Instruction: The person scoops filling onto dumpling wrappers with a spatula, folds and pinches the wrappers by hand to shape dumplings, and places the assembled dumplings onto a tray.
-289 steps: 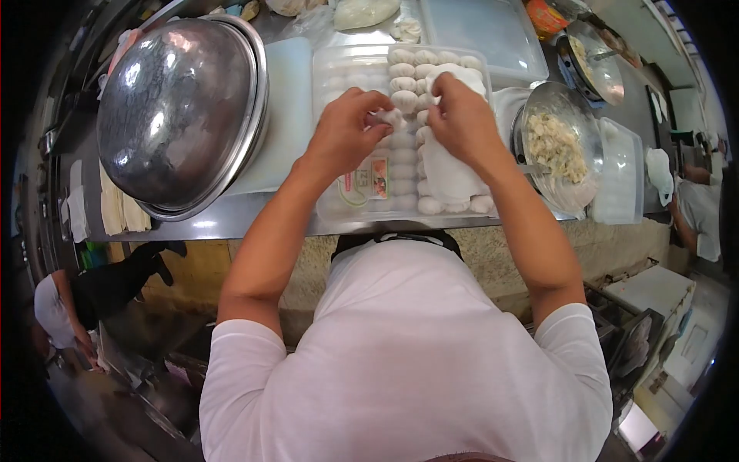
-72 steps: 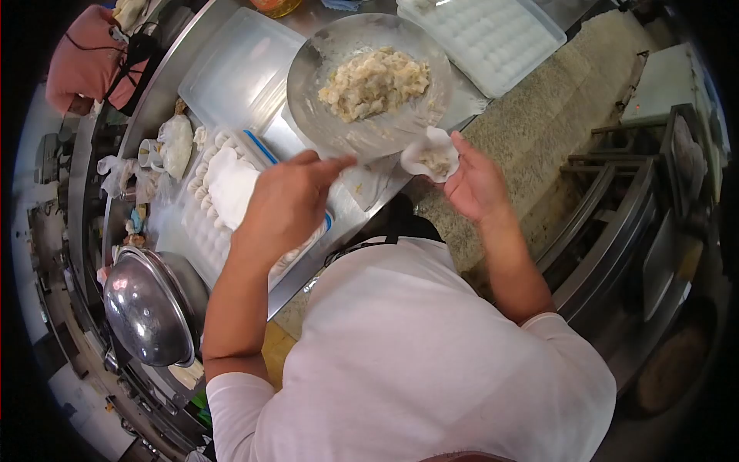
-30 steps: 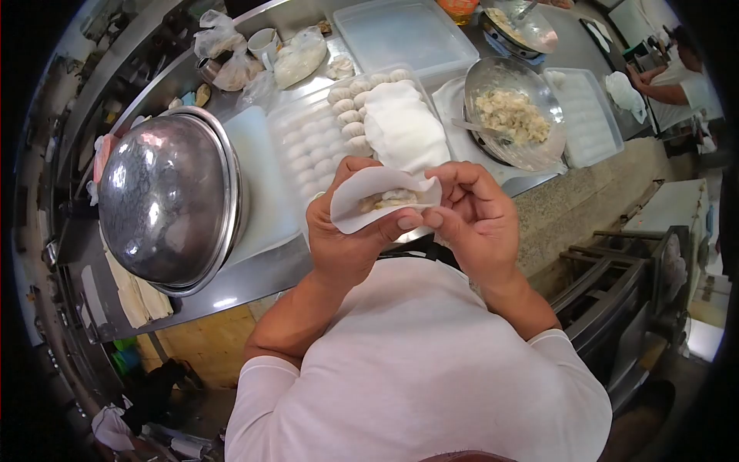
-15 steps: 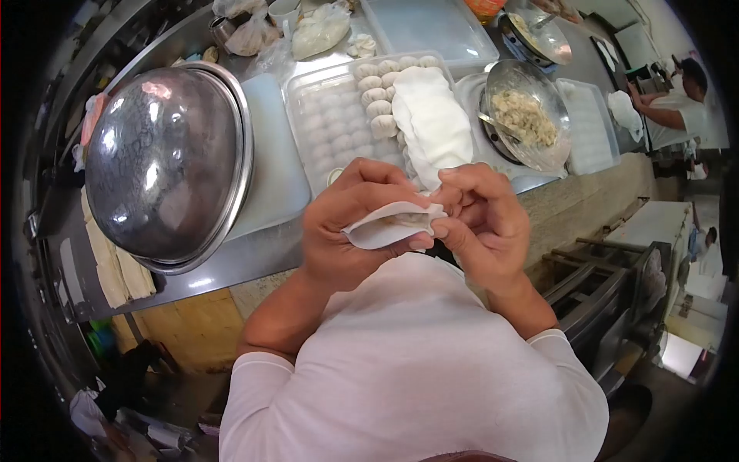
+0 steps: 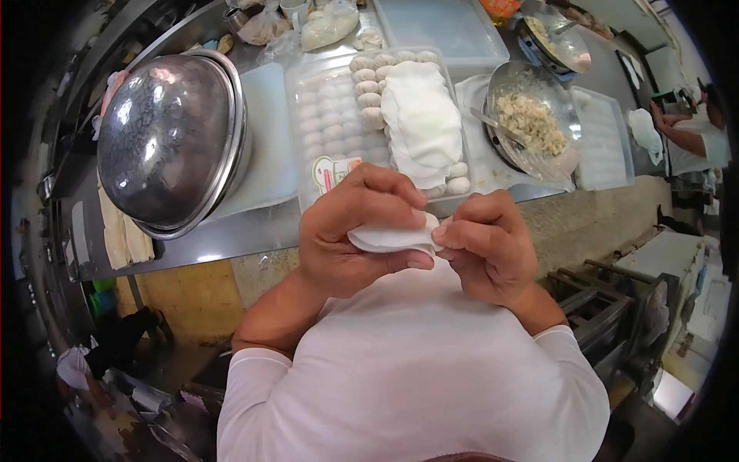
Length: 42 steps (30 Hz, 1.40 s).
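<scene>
A white dough wrapper (image 5: 391, 237), folded nearly closed, is held between both hands in front of my chest. My left hand (image 5: 362, 227) curls round its left side, thumb below and fingers above. The fingertips of my right hand (image 5: 489, 245) pinch its right end. Any filling inside is hidden. Just beyond my hands lies a plastic tray (image 5: 296, 100) with rows of round dumplings (image 5: 331, 127). A stack of white wrappers (image 5: 422, 119) rests on the tray's right part. To the right, a metal bowl (image 5: 566, 154) holds pale filling (image 5: 531, 123) and a utensil.
A large domed metal lid (image 5: 169, 138) stands at the left beside a pale board (image 5: 269, 138). Another plastic tray (image 5: 604, 142) is right of the bowl. Bags (image 5: 329, 25) and an empty container (image 5: 443, 31) are at the back. A person (image 5: 697, 135) works at the far right.
Earlier the wrapper lay open in my right hand with filling showing; now both hands hold it, folded nearly closed. Over the last second its opening has narrowed and my hands have moved slightly lower in view.
</scene>
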Each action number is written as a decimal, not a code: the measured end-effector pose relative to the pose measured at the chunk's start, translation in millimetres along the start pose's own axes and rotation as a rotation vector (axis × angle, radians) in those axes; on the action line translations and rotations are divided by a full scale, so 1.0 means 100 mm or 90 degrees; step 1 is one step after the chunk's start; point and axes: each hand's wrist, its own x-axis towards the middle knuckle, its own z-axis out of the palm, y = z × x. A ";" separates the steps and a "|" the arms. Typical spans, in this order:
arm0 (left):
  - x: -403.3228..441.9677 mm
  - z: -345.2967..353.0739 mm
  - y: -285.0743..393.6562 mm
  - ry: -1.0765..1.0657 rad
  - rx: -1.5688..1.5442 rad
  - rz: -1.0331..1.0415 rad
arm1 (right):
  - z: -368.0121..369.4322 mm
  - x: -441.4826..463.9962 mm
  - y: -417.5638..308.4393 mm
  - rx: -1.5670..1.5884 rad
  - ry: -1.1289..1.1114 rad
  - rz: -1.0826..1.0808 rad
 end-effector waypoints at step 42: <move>0.01 0.37 -0.16 0.030 0.052 0.158 | -0.25 -0.13 0.05 0.024 -0.010 0.022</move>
